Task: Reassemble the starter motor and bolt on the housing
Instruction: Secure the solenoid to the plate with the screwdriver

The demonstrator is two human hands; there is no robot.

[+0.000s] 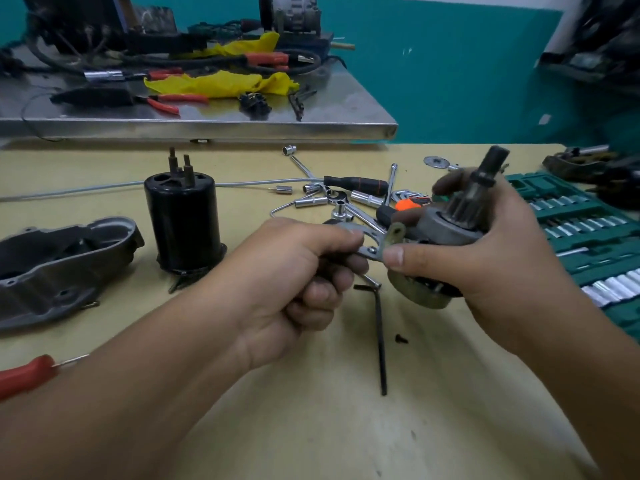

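My right hand (pixel 485 258) grips the starter drive assembly (pixel 446 226), a grey clutch body with a pinion gear and splined shaft pointing up. My left hand (pixel 298 282) grips a dark part with a metal fork lever (pixel 370 244) that meets the assembly; my right thumb presses on the lever's end. The black cylindrical motor body (pixel 183 220) stands upright on the table to the left. The grey cast housing (pixel 59 265) lies at the far left, open side up.
A long black hex key (pixel 381 341) and a small black screw (pixel 401 338) lie on the tan table below my hands. Loose sockets and a ratchet (pixel 349 199) are behind them. A green socket case (pixel 588 237) is right. A red-handled tool (pixel 24 375) lies left. A steel bench (pixel 207 126) is behind.
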